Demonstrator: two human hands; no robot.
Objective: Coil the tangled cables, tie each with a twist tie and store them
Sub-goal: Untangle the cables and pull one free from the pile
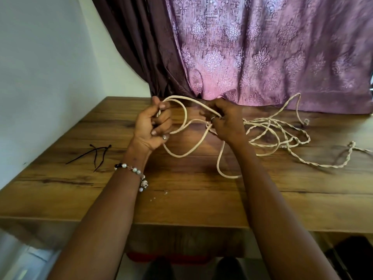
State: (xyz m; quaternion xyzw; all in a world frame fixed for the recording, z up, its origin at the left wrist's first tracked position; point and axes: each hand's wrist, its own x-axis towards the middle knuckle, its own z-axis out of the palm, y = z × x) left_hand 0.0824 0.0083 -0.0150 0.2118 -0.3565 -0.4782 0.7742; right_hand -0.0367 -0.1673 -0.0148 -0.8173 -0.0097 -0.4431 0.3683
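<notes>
At the bottom of the frame two bare forearms reach up from the lower corners toward the middle. The left wrist wears a beaded bracelet (pixel 133 172) with pale and dark beads and a small charm hanging from it. Both arms stretch over a wooden table (pixel 181 199) whose near edge runs across the lower third of the frame.

Left of centre, on the wood, lie a few thin dark ties (pixel 94 155), crossed over one another and well apart from the hands.

Further in, at mid frame, the left hand (pixel 153 126) has its fingers curled round several loops of a cream cable (pixel 179 154), holding them bunched together; one loop droops from it to the tabletop. Just right of it, the right hand (pixel 227 121) pinches the same cable, its fingers closed on a strand; a ring shows on one finger. Another long loop hangs below that hand and curves down toward the near part of the table.

To the right of the hands the rest of the cable lies in a loose tangle (pixel 280 136) on the wood, partly twisted in pairs, with one strand rising toward the upper right and another trailing to the right edge.

Beyond the table hangs a purple patterned curtain (pixel 262 47), with a darker curtain (pixel 137 47) beside it and a pale wall (pixel 40 57) in the upper left.
</notes>
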